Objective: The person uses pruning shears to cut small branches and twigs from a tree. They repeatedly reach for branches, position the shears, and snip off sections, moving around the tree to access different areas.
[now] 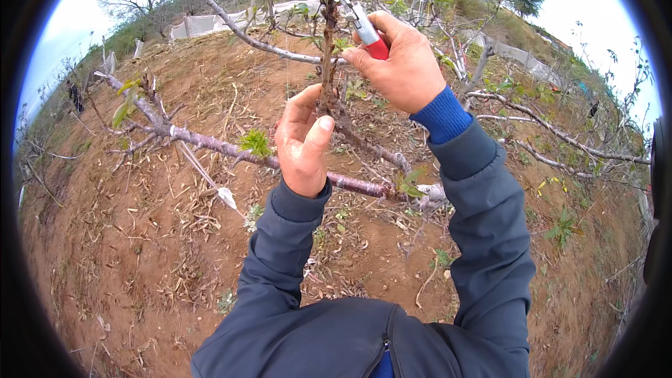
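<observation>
A brown upright branch (328, 44) with rough bark rises in front of me. My left hand (302, 142) is at its lower left side, fingers curled toward the bark and thumb apart from them. The fingertips run partly behind the branch, so how firmly they touch is unclear. Just right of the branch, my right hand (401, 60) grips a red-handled pruning saw (367, 29). Its metal blade slants up and left past the branch top, out of the frame; its teeth cannot be made out. Small green leaves (341, 44) show between the branch and my right thumb.
A thick limb (226, 147) crosses below my left hand, with a cord (202, 170) tied to it. Another limb (236, 29) slants in from upper left. Bare limbs (551, 128) spread at right. Dry litter covers the sloping soil (157, 273). Pale sheeting (210, 25) stands behind.
</observation>
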Tool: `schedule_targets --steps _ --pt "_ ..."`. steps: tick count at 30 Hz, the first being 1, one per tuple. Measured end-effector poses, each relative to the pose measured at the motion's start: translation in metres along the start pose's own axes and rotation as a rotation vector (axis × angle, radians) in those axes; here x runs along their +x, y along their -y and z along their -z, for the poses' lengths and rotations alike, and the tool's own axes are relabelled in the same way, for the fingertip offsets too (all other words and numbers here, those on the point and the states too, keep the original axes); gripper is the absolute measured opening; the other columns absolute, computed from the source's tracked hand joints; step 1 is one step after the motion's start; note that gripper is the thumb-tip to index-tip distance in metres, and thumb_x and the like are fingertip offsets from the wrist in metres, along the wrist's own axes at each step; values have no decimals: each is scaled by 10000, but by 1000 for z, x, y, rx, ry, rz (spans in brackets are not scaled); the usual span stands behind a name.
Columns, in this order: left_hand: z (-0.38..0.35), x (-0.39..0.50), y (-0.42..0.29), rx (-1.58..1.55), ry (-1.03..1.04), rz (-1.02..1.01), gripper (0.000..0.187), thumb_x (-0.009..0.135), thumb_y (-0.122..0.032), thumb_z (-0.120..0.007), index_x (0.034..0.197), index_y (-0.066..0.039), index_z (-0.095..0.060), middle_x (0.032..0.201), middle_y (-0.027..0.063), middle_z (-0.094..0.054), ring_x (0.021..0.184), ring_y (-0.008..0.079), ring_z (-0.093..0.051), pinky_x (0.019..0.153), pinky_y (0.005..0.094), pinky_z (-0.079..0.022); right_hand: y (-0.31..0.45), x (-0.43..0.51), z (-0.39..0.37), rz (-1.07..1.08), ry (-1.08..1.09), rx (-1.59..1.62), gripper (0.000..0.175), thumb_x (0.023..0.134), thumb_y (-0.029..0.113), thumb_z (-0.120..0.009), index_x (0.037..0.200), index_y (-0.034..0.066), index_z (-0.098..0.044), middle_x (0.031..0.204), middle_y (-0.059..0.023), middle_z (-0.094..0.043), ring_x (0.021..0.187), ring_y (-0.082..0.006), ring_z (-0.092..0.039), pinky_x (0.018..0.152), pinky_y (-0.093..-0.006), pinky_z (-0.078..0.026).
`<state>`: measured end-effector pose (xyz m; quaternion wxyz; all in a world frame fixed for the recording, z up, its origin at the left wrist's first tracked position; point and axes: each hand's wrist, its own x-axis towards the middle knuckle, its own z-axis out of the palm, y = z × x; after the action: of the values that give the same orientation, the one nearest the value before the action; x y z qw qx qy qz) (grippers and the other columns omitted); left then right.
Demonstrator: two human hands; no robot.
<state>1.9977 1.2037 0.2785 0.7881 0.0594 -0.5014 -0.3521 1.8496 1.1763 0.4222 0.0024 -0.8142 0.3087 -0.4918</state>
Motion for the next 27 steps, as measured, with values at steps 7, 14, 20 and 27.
schedule_targets --steps 7,14,20,27 --pt "-7 -3 -4 -76 -2 17 511 920 -143 -663 1380 30 -525 1282 129 -630 1191 223 -592 1052 387 -448 4 -4 25 -55 64 44 435 841 280 -809 1073 -46 -641 934 -153 -722 856 -266 -709 804 -378 -565" --pt "8 -3 -4 -121 60 78 410 971 -81 -624 1364 -8 -535 1277 116 -641 1150 221 -629 1016 411 -487 3 -24 22 -28 96 9 236 909 129 -756 1065 17 -618 884 -43 -667 813 -112 -671 752 -303 -570" --pt "5 -19 -7 17 -23 15 356 1002 -92 -625 1341 -22 -544 1267 97 -632 1140 189 -617 987 371 -507 -3 -115 80 -302 56 176 278 870 104 -723 1119 17 -634 964 -54 -712 926 -137 -676 861 -310 -544" --pt "-16 -82 -21 268 243 83 366 955 -86 -724 1293 -2 -615 1161 83 -650 989 133 -621 859 277 -509 5 -261 107 -654 -90 366 344 877 45 -748 1182 25 -589 1014 -31 -659 938 -116 -624 866 -295 -527"
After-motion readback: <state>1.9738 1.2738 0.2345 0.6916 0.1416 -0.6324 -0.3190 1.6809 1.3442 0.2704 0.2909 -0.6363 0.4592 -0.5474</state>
